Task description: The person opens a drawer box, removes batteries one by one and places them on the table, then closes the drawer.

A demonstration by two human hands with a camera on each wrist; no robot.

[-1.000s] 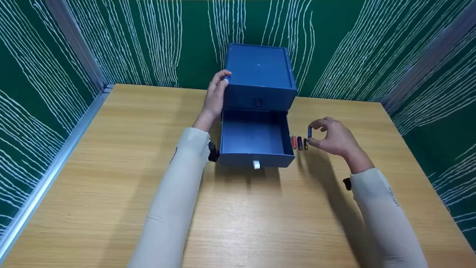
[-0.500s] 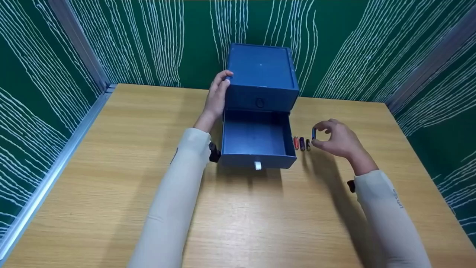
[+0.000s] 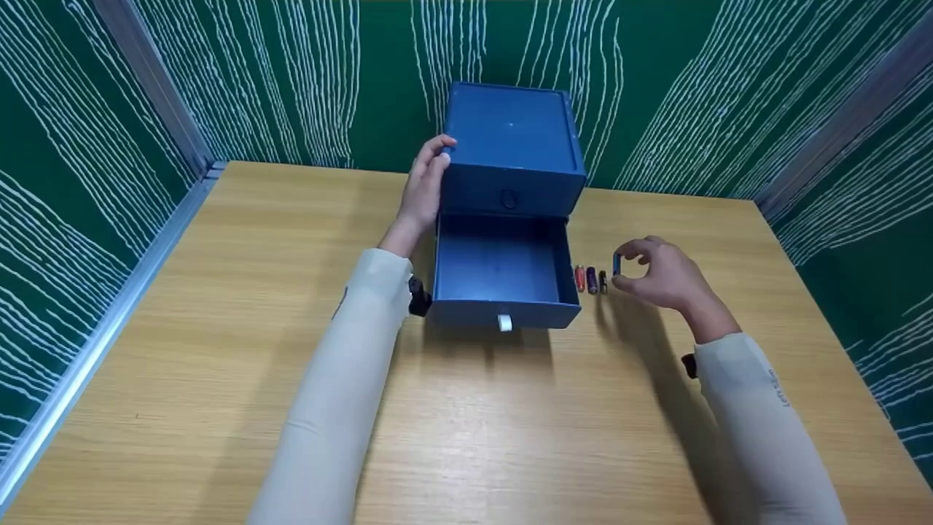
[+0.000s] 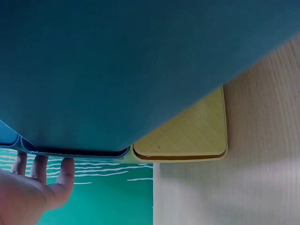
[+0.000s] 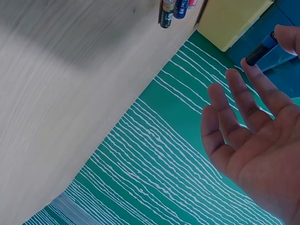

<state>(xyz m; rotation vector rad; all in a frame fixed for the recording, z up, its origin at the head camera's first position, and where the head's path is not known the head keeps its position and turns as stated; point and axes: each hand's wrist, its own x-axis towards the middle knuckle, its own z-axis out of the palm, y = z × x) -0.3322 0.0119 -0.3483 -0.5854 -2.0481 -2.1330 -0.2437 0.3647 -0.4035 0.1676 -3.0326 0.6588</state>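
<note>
A blue drawer unit (image 3: 510, 131) stands at the back of the table, its lower drawer (image 3: 466, 313) pulled out with nothing inside. My left hand (image 3: 421, 191) rests along the unit's left side, fingertips at the top edge; the left wrist view shows those fingers (image 4: 40, 168) fairly straight against the wall. My right hand (image 3: 667, 275) pinches a blue-and-black battery (image 3: 617, 264) by its two ends, between thumb and index finger, upright above the table. Just left of it, a red battery (image 3: 580, 278), a purple-blue battery (image 3: 592, 280) and a dark battery (image 3: 603, 281) lie side by side.
Beneath the blue drawers is a yellow bottom section (image 4: 187, 131), visible in both wrist views. A white pull tab (image 3: 505, 323) sticks out from the drawer's front. Green walls (image 3: 656, 87) with white streaks enclose the wooden table (image 3: 466, 423).
My right hand has shifted slightly right and down with the battery, away from the row. The head view has moved a little. My left hand stays on the unit.
</note>
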